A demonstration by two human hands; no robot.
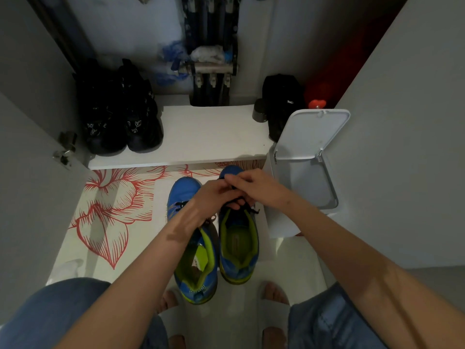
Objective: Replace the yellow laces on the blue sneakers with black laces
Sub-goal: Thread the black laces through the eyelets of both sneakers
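The black lace (247, 209) crossed the upper eyelets of the right blue sneaker (239, 244), directly under my hands. My left grip (214, 196) and right grip (247, 183) met above it, fingers curled, pinching the lace. They hid the sneaker's middle. The left blue sneaker (183, 192) stood just beside it on the floor (297, 263), partly behind my forearm.

The left sneaker (196, 260) lies just beside the right sneaker (238, 245), on its left. The left hand (214, 197) and right hand (247, 185) meet over the right sneaker's front, pinching its lace (249, 209). A bin (302, 172) stands to that sneaker's right and a mat (108, 210) lies to its left, while behind it runs a shelf (208, 132) bearing boots (120, 117) far left and a bag (281, 102) far right.
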